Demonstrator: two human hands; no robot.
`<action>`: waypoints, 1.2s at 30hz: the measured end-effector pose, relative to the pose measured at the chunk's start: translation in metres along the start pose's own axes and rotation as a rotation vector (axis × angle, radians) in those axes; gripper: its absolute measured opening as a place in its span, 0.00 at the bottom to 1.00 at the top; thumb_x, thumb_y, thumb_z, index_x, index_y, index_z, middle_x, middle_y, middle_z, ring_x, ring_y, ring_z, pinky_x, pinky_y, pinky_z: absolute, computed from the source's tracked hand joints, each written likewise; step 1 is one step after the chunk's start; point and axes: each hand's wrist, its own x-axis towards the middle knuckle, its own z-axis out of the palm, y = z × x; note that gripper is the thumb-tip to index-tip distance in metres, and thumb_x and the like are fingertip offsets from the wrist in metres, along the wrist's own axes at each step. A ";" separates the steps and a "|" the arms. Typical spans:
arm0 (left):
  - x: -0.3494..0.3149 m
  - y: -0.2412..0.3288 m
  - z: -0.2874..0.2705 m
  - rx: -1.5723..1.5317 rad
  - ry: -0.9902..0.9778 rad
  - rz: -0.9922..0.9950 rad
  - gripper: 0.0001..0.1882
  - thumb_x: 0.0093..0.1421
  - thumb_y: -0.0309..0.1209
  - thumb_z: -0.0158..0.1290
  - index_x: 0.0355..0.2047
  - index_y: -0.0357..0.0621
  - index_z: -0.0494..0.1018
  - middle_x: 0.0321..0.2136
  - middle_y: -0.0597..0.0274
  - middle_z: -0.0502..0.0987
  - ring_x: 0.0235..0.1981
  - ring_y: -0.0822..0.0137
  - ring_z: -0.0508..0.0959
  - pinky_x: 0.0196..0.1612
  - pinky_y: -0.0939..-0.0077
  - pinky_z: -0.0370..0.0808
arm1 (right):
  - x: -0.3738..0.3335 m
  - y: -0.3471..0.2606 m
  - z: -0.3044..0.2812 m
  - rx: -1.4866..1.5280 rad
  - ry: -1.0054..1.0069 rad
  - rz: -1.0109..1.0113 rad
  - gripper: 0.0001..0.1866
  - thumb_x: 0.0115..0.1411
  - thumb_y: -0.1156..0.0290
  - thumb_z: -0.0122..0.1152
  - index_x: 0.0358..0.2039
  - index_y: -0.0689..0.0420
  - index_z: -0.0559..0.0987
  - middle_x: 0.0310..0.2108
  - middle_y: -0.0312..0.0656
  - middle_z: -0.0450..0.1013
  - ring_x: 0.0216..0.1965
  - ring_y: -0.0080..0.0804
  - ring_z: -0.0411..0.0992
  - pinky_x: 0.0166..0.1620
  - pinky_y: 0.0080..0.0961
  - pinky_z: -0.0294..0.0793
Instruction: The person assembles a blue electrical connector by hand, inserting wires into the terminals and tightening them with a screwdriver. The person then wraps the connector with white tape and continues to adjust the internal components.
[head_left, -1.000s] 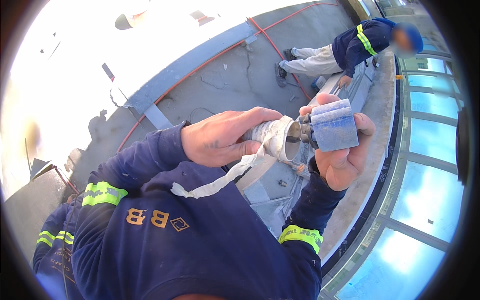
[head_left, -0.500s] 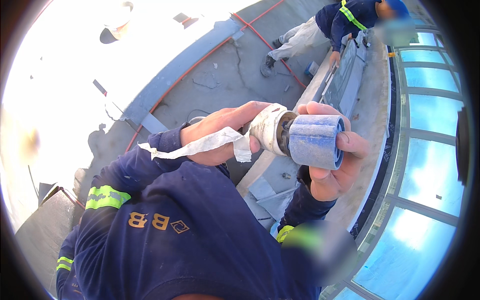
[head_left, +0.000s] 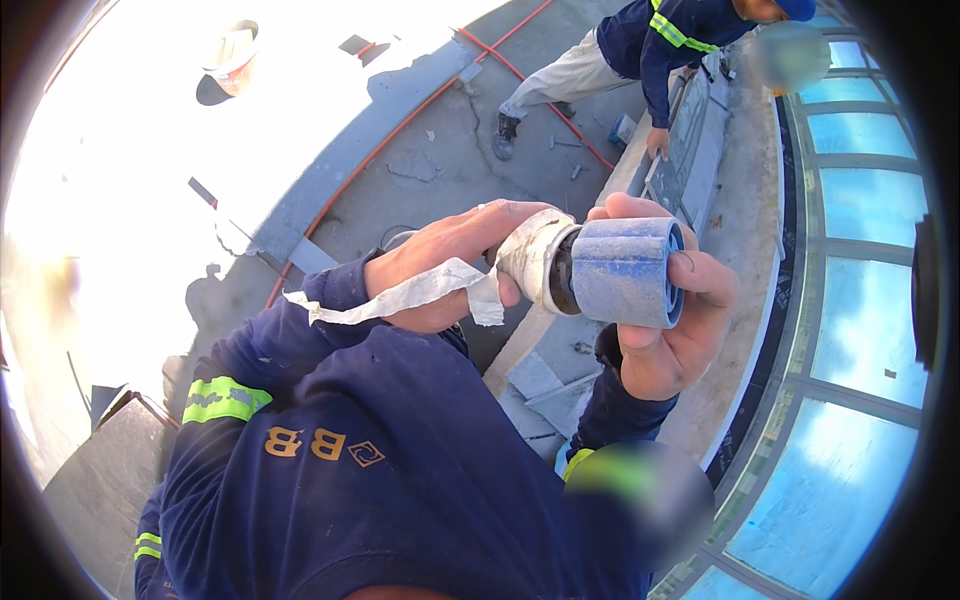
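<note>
Before my chest, I hold a scuffed blue plastic cylinder (head_left: 622, 272) with a ridged side and an open end. Its exact kind I cannot make out. On its left it meets a dark neck (head_left: 563, 273) beside a part wrapped in whitish tape (head_left: 535, 258). My left hand (head_left: 435, 260) is closed round the taped part, and a loose strip of the tape (head_left: 395, 296) trails leftward over that hand. The fingers of my right hand (head_left: 672, 345) grip the blue cylinder from its far side and its open end, the thumb lying beneath it.
A co-worker (head_left: 640, 60) bends over grey slabs (head_left: 685, 140) along a low ledge at the upper right. Orange hoses (head_left: 385, 140) cross the concrete floor. Blue glass panes (head_left: 865, 340) curve along the right. A bucket (head_left: 234, 65) stands in the bright upper left.
The blue cylinder has tilted slightly against the taped part, and the dark neck between them looks different. Both hands keep their hold. The co-worker has shifted left and stepped wider.
</note>
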 end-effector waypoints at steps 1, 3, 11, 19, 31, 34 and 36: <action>0.001 -0.002 -0.001 0.008 0.004 0.010 0.39 0.62 0.56 0.53 0.62 0.37 0.61 0.53 0.47 0.72 0.52 0.52 0.75 0.54 0.61 0.73 | 0.000 -0.001 -0.002 0.000 -0.027 -0.008 0.27 0.57 0.58 0.70 0.52 0.51 0.69 0.54 0.68 0.68 0.54 0.53 0.73 0.53 0.40 0.76; 0.001 -0.006 -0.001 -0.008 0.008 0.026 0.39 0.61 0.54 0.56 0.62 0.38 0.62 0.54 0.49 0.71 0.54 0.53 0.74 0.55 0.61 0.71 | 0.000 -0.003 -0.002 0.000 -0.050 -0.015 0.27 0.56 0.60 0.71 0.52 0.50 0.69 0.55 0.70 0.67 0.55 0.56 0.73 0.54 0.41 0.77; -0.004 0.001 -0.006 0.012 -0.054 0.001 0.38 0.59 0.52 0.59 0.61 0.39 0.65 0.55 0.52 0.71 0.53 0.55 0.72 0.56 0.63 0.70 | -0.001 -0.009 0.004 -0.041 -0.070 -0.066 0.14 0.64 0.65 0.61 0.47 0.55 0.75 0.54 0.65 0.70 0.50 0.51 0.76 0.49 0.36 0.78; -0.007 0.006 0.000 0.020 -0.006 -0.085 0.40 0.61 0.55 0.56 0.62 0.37 0.61 0.50 0.49 0.74 0.50 0.56 0.77 0.52 0.63 0.73 | -0.004 -0.001 -0.001 -0.168 -0.109 -0.142 0.16 0.62 0.69 0.63 0.49 0.57 0.74 0.53 0.63 0.71 0.46 0.48 0.78 0.47 0.34 0.79; -0.015 -0.006 0.012 0.203 0.081 -0.130 0.38 0.66 0.58 0.45 0.60 0.37 0.55 0.43 0.42 0.76 0.42 0.48 0.81 0.44 0.60 0.77 | -0.032 0.037 0.013 0.167 0.010 0.138 0.29 0.58 0.70 0.68 0.57 0.58 0.66 0.59 0.61 0.65 0.60 0.48 0.68 0.60 0.40 0.69; -0.019 -0.002 0.009 0.182 0.044 -0.140 0.39 0.65 0.55 0.50 0.62 0.34 0.55 0.46 0.42 0.75 0.45 0.52 0.79 0.46 0.63 0.75 | -0.037 0.036 0.018 0.192 0.046 0.145 0.31 0.58 0.68 0.69 0.58 0.56 0.63 0.59 0.61 0.65 0.60 0.49 0.67 0.59 0.41 0.70; -0.019 0.005 0.011 0.251 0.090 -0.091 0.39 0.64 0.54 0.52 0.61 0.34 0.57 0.45 0.42 0.76 0.43 0.50 0.80 0.44 0.62 0.77 | -0.039 0.036 0.025 0.152 0.107 0.114 0.32 0.56 0.64 0.71 0.56 0.53 0.64 0.57 0.64 0.65 0.58 0.51 0.70 0.57 0.42 0.73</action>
